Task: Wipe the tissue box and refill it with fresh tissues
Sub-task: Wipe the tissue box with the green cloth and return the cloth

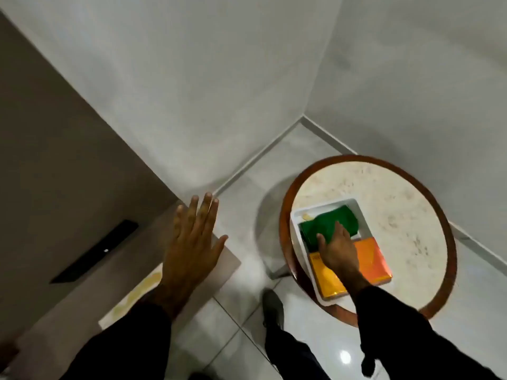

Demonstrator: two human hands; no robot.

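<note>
A white tissue box lies open-side up on a round table with a pale stone top and brown rim. A green cloth sits inside its far half. An orange pack of tissues rests in the near half. My right hand lies over the pack with its fingers on the green cloth; whether it grips the cloth is unclear. My left hand hovers flat with fingers spread, empty, well left of the table, above the edge of a beige surface.
White walls meet in a corner behind the table. A beige counter or bed edge fills the left, with a black remote-like bar on it. My dark shoe stands on the glossy tiled floor beside the table.
</note>
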